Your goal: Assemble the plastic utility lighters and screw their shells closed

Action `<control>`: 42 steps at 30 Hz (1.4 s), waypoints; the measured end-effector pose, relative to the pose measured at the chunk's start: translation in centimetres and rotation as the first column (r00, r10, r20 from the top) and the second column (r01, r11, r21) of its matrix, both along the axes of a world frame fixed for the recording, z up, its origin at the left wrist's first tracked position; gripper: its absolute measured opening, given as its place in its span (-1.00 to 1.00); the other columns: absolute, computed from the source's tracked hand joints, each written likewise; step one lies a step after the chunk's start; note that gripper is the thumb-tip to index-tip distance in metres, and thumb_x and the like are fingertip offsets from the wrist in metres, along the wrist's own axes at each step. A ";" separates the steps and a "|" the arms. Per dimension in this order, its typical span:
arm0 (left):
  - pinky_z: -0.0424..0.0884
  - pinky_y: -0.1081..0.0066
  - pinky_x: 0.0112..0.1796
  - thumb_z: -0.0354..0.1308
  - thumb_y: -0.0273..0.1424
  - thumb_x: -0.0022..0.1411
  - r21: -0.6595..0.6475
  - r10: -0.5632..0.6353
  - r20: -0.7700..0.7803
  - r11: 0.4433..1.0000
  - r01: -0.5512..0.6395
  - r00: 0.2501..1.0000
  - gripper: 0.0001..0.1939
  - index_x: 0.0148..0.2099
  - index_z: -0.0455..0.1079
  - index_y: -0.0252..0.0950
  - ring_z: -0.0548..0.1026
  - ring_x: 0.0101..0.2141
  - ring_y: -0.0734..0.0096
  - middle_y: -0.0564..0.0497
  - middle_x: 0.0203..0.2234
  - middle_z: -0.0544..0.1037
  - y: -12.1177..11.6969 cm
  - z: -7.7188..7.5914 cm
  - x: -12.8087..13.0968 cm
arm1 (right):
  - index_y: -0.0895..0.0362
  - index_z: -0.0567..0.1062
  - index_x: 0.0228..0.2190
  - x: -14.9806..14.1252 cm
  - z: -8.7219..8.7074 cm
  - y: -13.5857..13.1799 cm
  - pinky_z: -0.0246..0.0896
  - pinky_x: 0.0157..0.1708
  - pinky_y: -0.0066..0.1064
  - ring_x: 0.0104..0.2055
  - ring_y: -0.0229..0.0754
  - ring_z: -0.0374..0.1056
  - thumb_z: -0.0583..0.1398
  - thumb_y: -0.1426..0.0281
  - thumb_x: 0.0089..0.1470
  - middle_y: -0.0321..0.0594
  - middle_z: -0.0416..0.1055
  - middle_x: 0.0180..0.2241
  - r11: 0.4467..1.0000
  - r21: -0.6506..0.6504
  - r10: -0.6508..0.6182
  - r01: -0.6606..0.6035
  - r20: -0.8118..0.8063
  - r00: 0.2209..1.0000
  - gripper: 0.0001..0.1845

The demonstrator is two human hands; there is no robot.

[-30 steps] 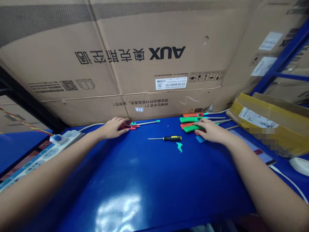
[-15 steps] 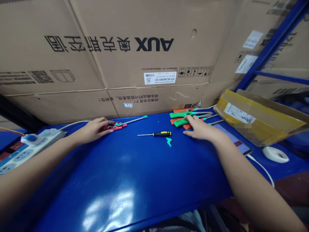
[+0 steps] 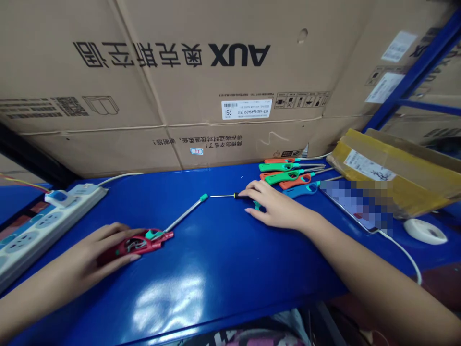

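Note:
My left hand (image 3: 91,254) is wrapped around a red lighter (image 3: 139,243) at the left of the table. The lighter's casing is open, with inner parts and a teal trigger piece showing. Its metal rod (image 3: 183,215), tipped in teal, points up and right. My right hand (image 3: 275,204) lies over the handle of a small screwdriver (image 3: 222,196), thumb and fingers apart, fingertips at the handle. Most of that handle is hidden. A small teal plastic piece (image 3: 257,205) shows between thumb and fingers.
Several long lighters, among them a green lighter (image 3: 284,177) and a blue lighter (image 3: 301,190), lie at the back right. Beyond them are a phone (image 3: 345,211) on a cable, a white mouse-like object (image 3: 425,231) and a yellow-taped carton (image 3: 399,178). A power strip (image 3: 46,226) stands left.
My left hand has drawn the red lighter nearer and to the left. My right hand has moved left from the pile of lighters onto the screwdriver's handle.

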State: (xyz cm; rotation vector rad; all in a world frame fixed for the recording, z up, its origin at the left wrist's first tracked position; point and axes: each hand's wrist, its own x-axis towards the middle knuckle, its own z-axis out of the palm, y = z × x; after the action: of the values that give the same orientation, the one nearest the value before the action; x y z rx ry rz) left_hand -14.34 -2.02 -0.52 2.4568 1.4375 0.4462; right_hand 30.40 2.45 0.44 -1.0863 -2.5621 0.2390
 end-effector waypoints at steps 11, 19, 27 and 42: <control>0.52 0.35 -0.01 0.13 -0.17 0.40 -0.088 -0.232 -0.130 0.971 0.222 0.964 -0.50 0.34 0.26 0.06 0.52 0.00 0.23 -0.02 0.04 0.50 -3.6 0.5 7.0 | 0.09 0.51 -0.10 -2.5 0.4 -2.1 0.28 -0.09 -0.31 -0.08 -0.12 0.35 0.36 0.01 0.04 -0.18 0.44 -0.12 0.917 -0.262 0.299 -0.302 -0.054 0.953 -0.49; 0.49 0.10 -0.06 0.05 -0.11 0.44 0.053 -0.277 -0.176 0.955 0.290 0.945 -0.49 0.30 0.31 -0.23 0.48 -0.05 0.08 -0.16 0.00 0.49 -1.1 -0.3 16.4 | 0.09 0.50 -0.25 -1.0 1.5 -1.8 0.12 -0.36 -0.44 -0.33 -0.26 0.31 0.34 0.32 0.10 -0.33 0.39 -0.35 0.879 -0.448 0.219 -0.166 0.070 0.973 -0.80; 0.47 0.08 -0.02 0.20 -0.01 0.30 0.120 -0.286 -0.122 0.946 0.300 0.951 -0.31 0.33 0.26 -0.27 0.48 -0.01 0.02 -0.21 0.08 0.48 1.8 -0.5 16.4 | 0.09 0.48 -0.24 2.2 1.5 -0.3 0.17 -0.34 -0.40 -0.30 -0.19 0.33 0.29 0.37 0.10 -0.23 0.46 -0.25 0.940 -0.339 0.023 0.031 0.155 0.988 -0.84; 0.52 0.30 -0.07 0.03 -0.24 0.48 0.242 -0.431 -0.024 0.873 0.424 0.902 -0.62 0.22 0.40 -0.26 0.60 -0.11 0.26 -0.11 -0.04 0.62 3.5 0.0 13.5 | 0.03 0.43 -0.02 0.6 1.4 -1.1 0.27 -0.25 -0.39 -0.26 -0.22 0.33 0.24 0.49 0.06 -0.22 0.40 -0.11 0.953 -0.290 0.086 -0.085 -0.008 0.996 -0.59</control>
State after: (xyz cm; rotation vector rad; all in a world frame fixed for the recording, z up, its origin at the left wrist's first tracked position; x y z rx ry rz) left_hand -0.83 1.45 -0.55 2.8405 0.8185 0.5826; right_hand 30.97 1.36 1.86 -1.0739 -2.6384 0.6539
